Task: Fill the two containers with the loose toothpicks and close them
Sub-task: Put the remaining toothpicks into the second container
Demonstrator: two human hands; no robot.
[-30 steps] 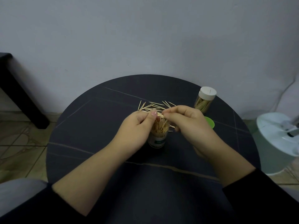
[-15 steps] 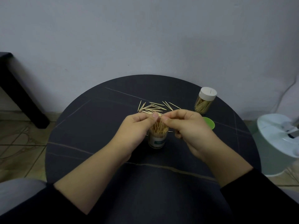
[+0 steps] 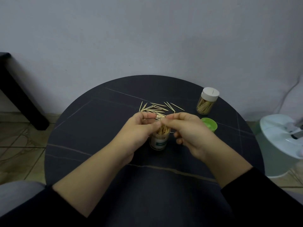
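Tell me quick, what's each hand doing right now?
Left hand: pinching toothpicks between thumb and forefinger.
Right hand: pinching the same toothpicks, over the open container.

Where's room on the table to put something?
Bare: the dark round table's left side, rim to left hand, and the far strip behind the loose wooden toothpicks. Crowded centre-right: open clear jar, green plastic lid, white-capped jar.

Plain pale wall [image 3: 147, 38], tiled floor [image 3: 19, 145], dim even light.
Round dark table [image 3: 82, 128] at centre frame; black furniture leg [image 3: 21, 104] at left edge; white round appliance [image 3: 278, 148] on floor at right edge.
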